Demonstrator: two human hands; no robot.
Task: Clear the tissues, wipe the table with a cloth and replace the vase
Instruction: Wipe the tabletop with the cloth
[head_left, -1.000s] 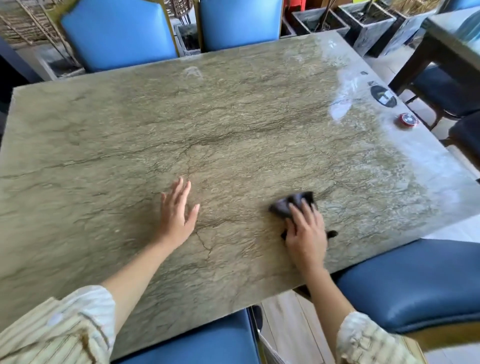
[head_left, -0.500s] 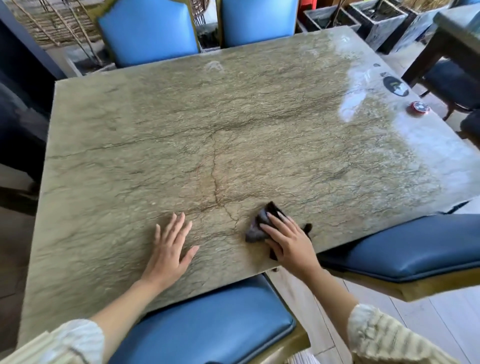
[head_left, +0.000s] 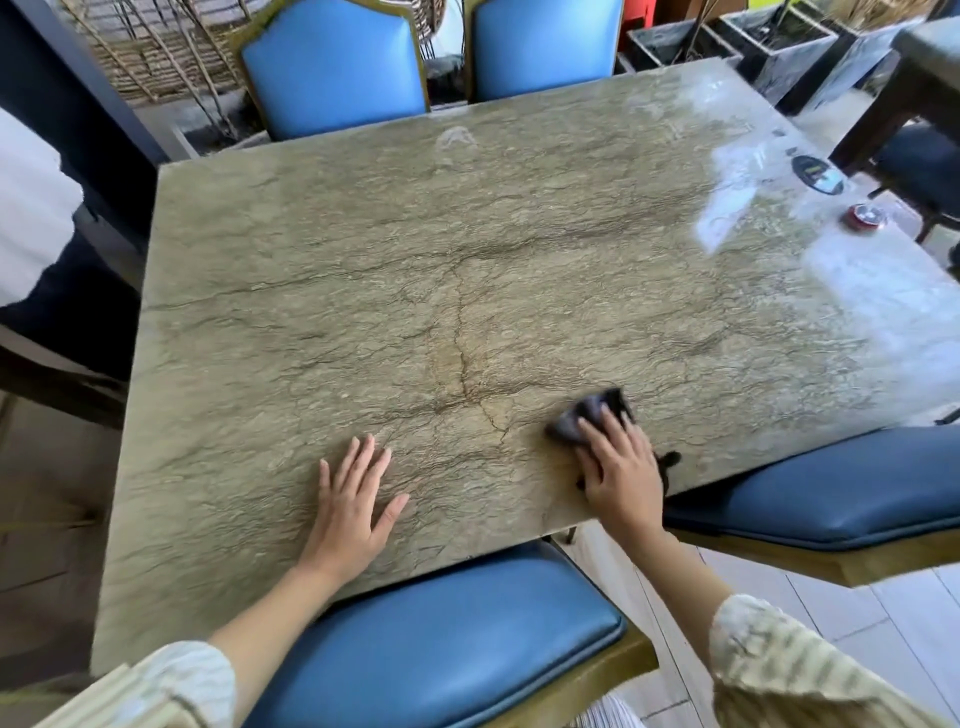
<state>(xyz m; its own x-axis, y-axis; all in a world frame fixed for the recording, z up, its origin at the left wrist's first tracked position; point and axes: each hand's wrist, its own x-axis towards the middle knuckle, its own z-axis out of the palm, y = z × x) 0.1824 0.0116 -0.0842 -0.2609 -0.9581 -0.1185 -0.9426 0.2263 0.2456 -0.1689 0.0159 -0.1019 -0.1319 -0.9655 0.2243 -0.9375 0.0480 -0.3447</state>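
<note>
Pressing down flat, the right hand (head_left: 623, 478) has its fingers laid over a dark cloth (head_left: 587, 415) on the table (head_left: 467, 260). It pushes on the cloth and does not pinch it. The cloth is bunched up and looks blurry. Part of it pokes out in front of the fingertips, and a small bit shows by the table edge just beside the wrist. The cloth sits near the edge closest to the person, toward the right.

Over to the side, the left hand (head_left: 353, 499) lies flat on the bare stone with its fingers spread wide. It holds nothing. It is also near the close edge and well apart from the cloth.

Most of the table top is bare, with lots of room in the middle and at the far side. By the far right edge are a small red round thing (head_left: 865, 216) and a dark round thing (head_left: 818, 174). I cannot tell what they are. That corner is shiny with light.

Two blue chairs (head_left: 332, 73) stand at the far edge. A blue seat (head_left: 441, 639) is tucked under the close edge, and another blue seat (head_left: 831, 483) is to the right. Past the far right corner stand grey square planters (head_left: 779, 41) with dry stems in them.
</note>
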